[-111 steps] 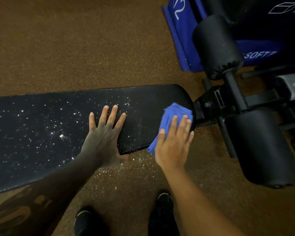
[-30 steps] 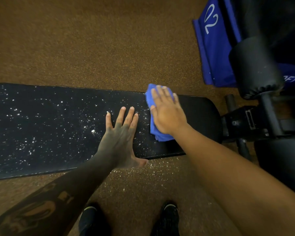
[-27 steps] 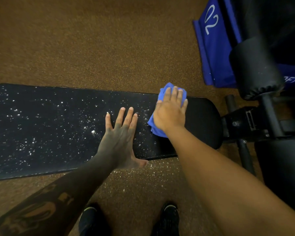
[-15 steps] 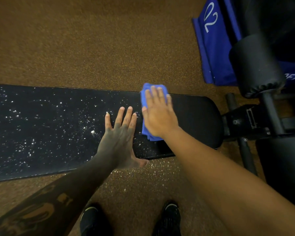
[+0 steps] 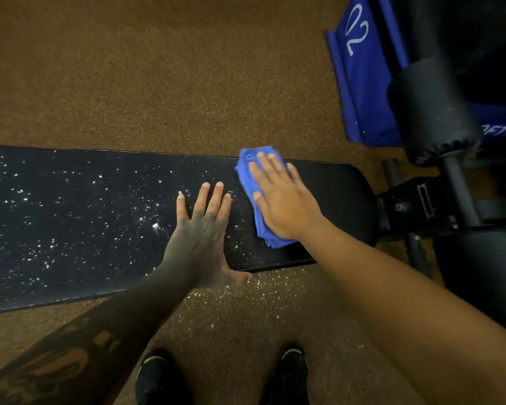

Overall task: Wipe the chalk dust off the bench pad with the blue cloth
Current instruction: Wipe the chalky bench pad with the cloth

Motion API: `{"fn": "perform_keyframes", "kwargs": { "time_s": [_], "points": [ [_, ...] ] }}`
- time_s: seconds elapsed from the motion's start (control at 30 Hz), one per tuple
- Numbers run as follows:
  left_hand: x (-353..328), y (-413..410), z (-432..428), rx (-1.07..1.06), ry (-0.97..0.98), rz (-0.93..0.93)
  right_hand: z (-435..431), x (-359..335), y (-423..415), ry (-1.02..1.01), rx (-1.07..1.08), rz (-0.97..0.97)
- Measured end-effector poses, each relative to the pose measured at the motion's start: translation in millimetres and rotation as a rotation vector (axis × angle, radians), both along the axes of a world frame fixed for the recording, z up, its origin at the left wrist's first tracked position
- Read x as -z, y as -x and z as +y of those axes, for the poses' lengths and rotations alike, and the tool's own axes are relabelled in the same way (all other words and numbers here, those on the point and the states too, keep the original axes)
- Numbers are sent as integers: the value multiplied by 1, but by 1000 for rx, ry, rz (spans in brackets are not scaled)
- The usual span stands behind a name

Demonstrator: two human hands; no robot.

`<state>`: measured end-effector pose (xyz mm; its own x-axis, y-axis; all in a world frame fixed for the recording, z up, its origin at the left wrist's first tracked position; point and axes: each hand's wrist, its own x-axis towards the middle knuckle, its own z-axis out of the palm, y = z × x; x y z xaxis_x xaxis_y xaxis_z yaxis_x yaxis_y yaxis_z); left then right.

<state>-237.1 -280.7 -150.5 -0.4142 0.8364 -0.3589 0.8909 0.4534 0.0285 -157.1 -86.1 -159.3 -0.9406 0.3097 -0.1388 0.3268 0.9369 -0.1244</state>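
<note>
Blue cloth [image 5: 262, 229] flat under right hand [image 5: 284, 206] fingers [image 5: 270, 168], on bench pad [image 5: 70, 214].

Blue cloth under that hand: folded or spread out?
Folded: the blue cloth shows layered edges, a narrow wad under the flat right hand on the bench pad.

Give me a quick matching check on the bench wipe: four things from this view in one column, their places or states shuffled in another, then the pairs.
1 left hand
2 right hand
3 blue cloth
4 chalk dust

A pressing flat on the cloth
B speckled over the bench pad, mostly left of the hands
C flat on bare pad, thumb past the near edge
D folded, under a palm

Pairs: 1-C, 2-A, 3-D, 4-B
</note>
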Motion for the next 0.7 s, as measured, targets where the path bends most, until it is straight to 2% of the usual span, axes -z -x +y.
{"fn": "perform_keyframes", "kwargs": {
  "time_s": [0.07, 0.13, 0.27, 0.3, 0.43, 0.57, 0.7],
  "points": [
    [-1, 0, -1, -2, 4, -2, 2, 2, 0, 62, 319, -2],
    [0, 0, -1, -5, 5, 2, -17, 2, 1, 28, 423, 11],
    [0, 0, -1, 3, -5, -8, -38, -1, -19, -7, 13, -12],
    [0, 0, -2, 6, -12, -12, -35, -4, -24, 6, -26, -13],
    [-5, 5, -7, 16, -55, -34, -25, -15, -26, 99, 81, 94],
    [-6, 13, -15, 40, -6, 6, -38, -4, -21, 5, 18, 10],
    [-2, 22, -23, 72, 22, 26, -45, 2, -23, 58, 221, 2]
  ]
}}
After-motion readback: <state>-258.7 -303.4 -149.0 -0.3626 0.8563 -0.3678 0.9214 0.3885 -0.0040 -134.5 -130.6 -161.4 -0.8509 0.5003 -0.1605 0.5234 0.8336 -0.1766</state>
